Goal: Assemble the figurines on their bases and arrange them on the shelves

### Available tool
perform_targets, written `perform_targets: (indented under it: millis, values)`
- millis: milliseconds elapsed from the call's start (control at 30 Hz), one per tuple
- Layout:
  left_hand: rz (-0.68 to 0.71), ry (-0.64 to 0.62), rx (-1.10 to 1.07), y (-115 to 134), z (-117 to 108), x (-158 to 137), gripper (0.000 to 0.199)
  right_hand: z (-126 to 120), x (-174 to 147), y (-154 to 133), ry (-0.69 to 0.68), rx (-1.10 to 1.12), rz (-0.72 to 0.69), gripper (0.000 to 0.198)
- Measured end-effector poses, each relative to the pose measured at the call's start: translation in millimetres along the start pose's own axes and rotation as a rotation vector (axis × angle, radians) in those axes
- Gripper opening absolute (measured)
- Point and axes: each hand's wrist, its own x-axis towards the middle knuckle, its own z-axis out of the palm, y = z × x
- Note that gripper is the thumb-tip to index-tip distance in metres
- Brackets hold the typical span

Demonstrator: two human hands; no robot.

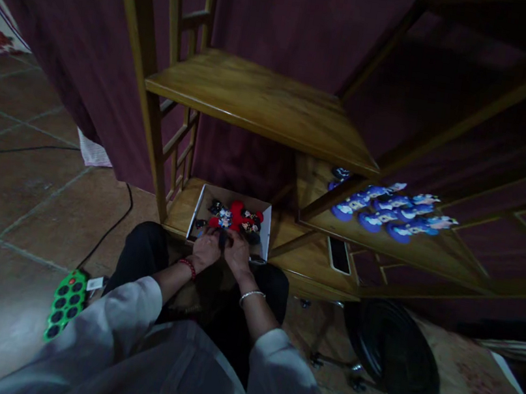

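Observation:
My left hand (206, 249) and my right hand (238, 250) are together at the near edge of a shallow cardboard box (200, 204) on the lowest wooden shelf. Between their fingers they pinch a small dark item (222, 239); its kind is too small to tell. The box holds several small figure-shaped trinkets, some red (236, 214), some dark. A red bead bracelet is on my left wrist, a silver bangle on my right.
A wooden shelf unit (267, 102) stands against a dark purple wall. Several blue trinkets (389, 212) lie on a middle shelf at right. A phone (339, 254) lies on the lowest shelf. A green power strip (66, 302) and cable lie on the tiled floor; a black round object (391, 351) lies right.

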Motion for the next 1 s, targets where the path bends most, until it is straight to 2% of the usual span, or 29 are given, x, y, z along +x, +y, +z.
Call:
perform_targets:
  millis: [200, 333, 667, 833, 1000]
  values:
    - [-0.015, -0.015, 0.085, -14, 3, 3, 0.033, 1, 23, 2, -0.114, -0.12, 0.044, 0.031]
    - [-0.036, -0.033, 0.125, -15, 4, 6, 0.031, 3, 37, 2, -0.064, -0.126, 0.08, 0.033]
    - [-0.028, -0.043, 0.19, -13, 3, 6, 0.031, 6, 60, 1, -0.034, -0.129, 0.023, 0.03]
    - [0.002, -0.001, 0.245, -13, 8, 6, 0.031, 9, 69, -1, -0.002, -0.175, 0.019, 0.033]
    - [0.037, 0.03, 0.267, -12, 8, 6, 0.031, 15, 79, -1, -0.032, -0.249, 0.003, 0.035]
